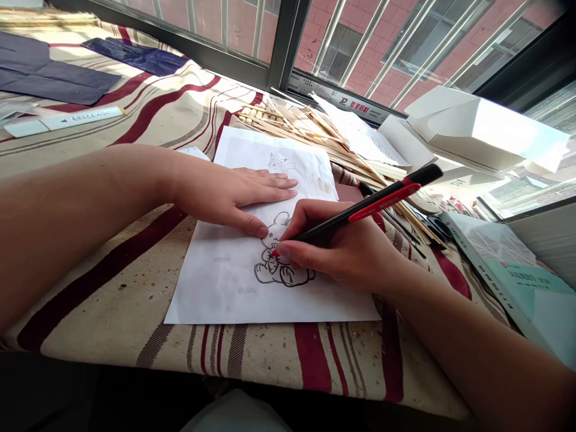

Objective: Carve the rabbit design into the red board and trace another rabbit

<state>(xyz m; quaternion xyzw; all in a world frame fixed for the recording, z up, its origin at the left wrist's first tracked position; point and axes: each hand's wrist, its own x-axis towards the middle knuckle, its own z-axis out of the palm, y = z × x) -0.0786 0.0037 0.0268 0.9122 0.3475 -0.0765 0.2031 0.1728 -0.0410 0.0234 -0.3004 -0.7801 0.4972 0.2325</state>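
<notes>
A white sheet of paper [216, 294] lies on the striped cloth, bearing a black line drawing of a cartoon animal [288, 276] with a round ear. Higher on the sheet is a smaller, fainter cartoon sketch [281, 163]. My right hand [342, 246] is closed around a black pen [382, 195] with a red clip, its red tip at the middle of the larger drawing. Part of that drawing is hidden behind my fingers. My left hand [234, 195] rests flat on the paper, fingers stretched out, the thumb beside the animal's head.
Thin wooden sticks [310, 129] are piled behind the paper, near a white box [486, 129] by the window. At right lies a pale green book [517, 270]. A white marker [67, 120] and dark blue sheets [54, 69] lie at left. The cloth-covered table's edge [225, 360] is in front.
</notes>
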